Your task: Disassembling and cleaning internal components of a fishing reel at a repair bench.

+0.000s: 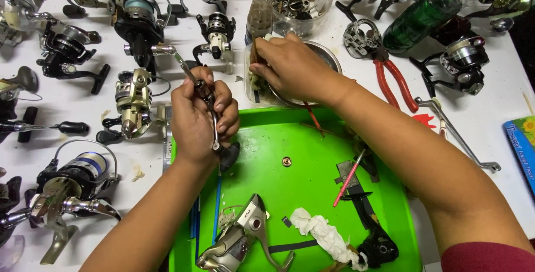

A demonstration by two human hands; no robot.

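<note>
So the left hand (198,117) has its fingers (220,106) clamped around a slim metal fishing-reel crank handle with a dark knob (207,100), held tilted just above the top-left corner of the bright green plastic tray (312,194), the shiny end poking up toward the reels behind it. The right hand (290,67) is reaching over into a round metal bowl (329,54) at the back edge of the tray, fingers pinched together on what looks like a thin brush or stick (253,54), can't tell exactly which. On the tray there's a silver spinning reel body (239,241) near the front, a crumpled white tissue (320,233) beside it, a small brass washer (286,161) in the middle, and some black reel parts (365,216) with a red-tipped stick on the right. Red-handled pliers (390,77) lie on the white desk (485,121) to the right, and a whole bunch of fishing reels (134,102) are spread along the left side and back.
</note>
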